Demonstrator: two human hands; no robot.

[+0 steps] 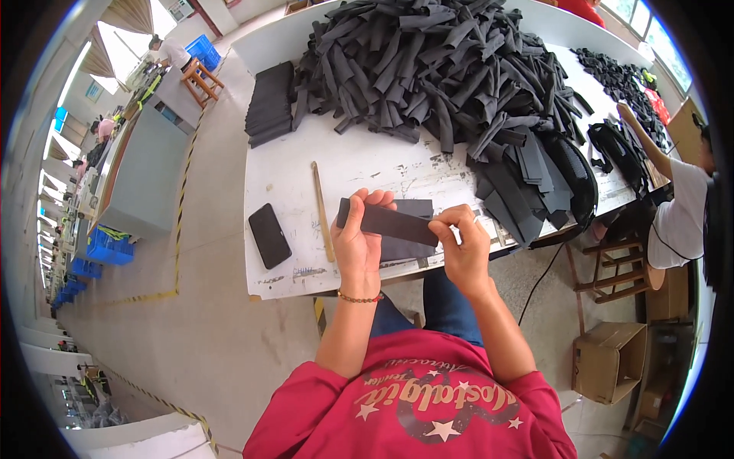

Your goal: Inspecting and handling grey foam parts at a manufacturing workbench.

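Observation:
A flat black fabric strip [394, 224] stretches between my two hands above the table's near edge. My left hand [359, 236] grips its left end, thumb in front and fingers behind. At the other end, my right hand [464, 243] pinches the strip between thumb and fingers. Beneath it, more dark fabric pieces [417, 249] lie on the white table [290, 176], partly hidden by my hands. Left of my left hand are a wooden stick [320, 206] and a black phone [270, 236].
A large heap of dark strips [428, 69] covers the table's far side. Stacked strips [269, 103] lie at its left, loose flat pieces [527, 180] at its right. Another person [680, 199] sits at the right, near a wooden stool [619, 268] and a cardboard box [609, 362].

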